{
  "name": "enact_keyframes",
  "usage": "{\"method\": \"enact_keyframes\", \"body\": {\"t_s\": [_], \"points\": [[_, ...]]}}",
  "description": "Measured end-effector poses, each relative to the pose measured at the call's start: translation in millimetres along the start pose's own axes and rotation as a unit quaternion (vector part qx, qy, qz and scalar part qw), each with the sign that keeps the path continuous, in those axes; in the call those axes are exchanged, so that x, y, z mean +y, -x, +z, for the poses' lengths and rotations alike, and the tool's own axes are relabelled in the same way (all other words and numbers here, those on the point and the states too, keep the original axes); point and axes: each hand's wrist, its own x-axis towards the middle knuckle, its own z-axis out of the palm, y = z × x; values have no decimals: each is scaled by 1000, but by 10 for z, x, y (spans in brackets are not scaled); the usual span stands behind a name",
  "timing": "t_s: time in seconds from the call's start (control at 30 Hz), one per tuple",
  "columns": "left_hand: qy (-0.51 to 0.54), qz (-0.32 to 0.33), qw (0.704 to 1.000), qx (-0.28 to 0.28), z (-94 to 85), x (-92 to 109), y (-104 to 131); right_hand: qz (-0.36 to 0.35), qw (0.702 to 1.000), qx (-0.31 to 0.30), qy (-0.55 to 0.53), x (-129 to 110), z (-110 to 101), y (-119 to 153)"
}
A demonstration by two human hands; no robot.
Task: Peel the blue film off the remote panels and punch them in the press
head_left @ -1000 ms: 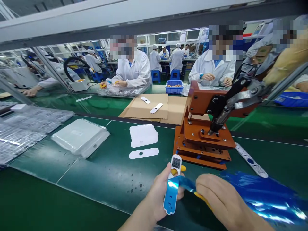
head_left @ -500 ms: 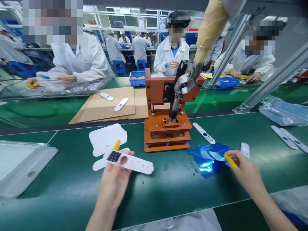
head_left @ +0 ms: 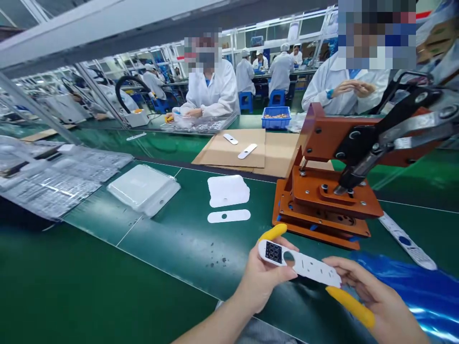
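Between my two hands is a long white panel (head_left: 311, 268) with a dark display window at its left end and a round hole beside it. My left hand (head_left: 263, 277) grips the display end, thumb on the front, a yellow cover on one finger. At the panel's right end, the fingers of my right hand (head_left: 362, 286) close on its edge; a yellow cover is on one finger here too. Just behind stands an orange press (head_left: 333, 200) with a metal lever. Left of it lie a white strip with a hole (head_left: 234, 216) and white sheets (head_left: 227, 190).
Blue film (head_left: 412, 286) and another white panel (head_left: 409, 241) lie at the right. A clear-wrapped white stack (head_left: 143, 188) sits at the left. Cardboard (head_left: 233, 153) holding two white strips, a blue basket (head_left: 276, 123) and people in white coats are beyond.
The view has swung left. My right hand has left the blue film and now holds the right end of the panel. The orange press looks closer.
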Motion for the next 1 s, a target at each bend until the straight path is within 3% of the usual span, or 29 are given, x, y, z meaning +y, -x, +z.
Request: {"method": "enact_keyframes", "body": {"t_s": [0.07,0.1,0.13,0.2,0.3,0.37,0.4,0.47,0.57,0.67,0.8,1.0], "points": [[-136,4,991,-10,-183,138,-31,-5,1000,24,-13,49,-90,-105],[-239,14,971,0,-314,231,-64,-14,999,44,-7,98,-181,-170],[-355,25,934,22,-467,335,-107,-24,997,69,5,157,-293,-241],[-564,59,820,82,-797,548,-212,-47,992,110,41,286,-527,-397],[-737,41,668,97,-1189,799,-341,-74,981,146,101,423,-766,-655],[-784,24,617,62,-1307,903,-377,-82,978,151,122,430,-805,-822],[-792,16,609,40,-1325,938,-384,-82,978,146,126,408,-797,-896],[-783,-10,622,11,-1306,983,-386,-81,980,130,126,334,-761,-1007],[-737,-52,674,5,-1227,995,-371,-75,981,119,134,240,-730,-1080],[-686,-42,726,23,-1176,932,-331,-65,981,104,148,238,-759,-1086],[-604,-32,790,102,-1200,786,-251,-57,980,91,165,291,-803,-1118],[-467,-81,857,202,-1149,722,-176,-79,980,83,166,297,-773,-1179]]}}
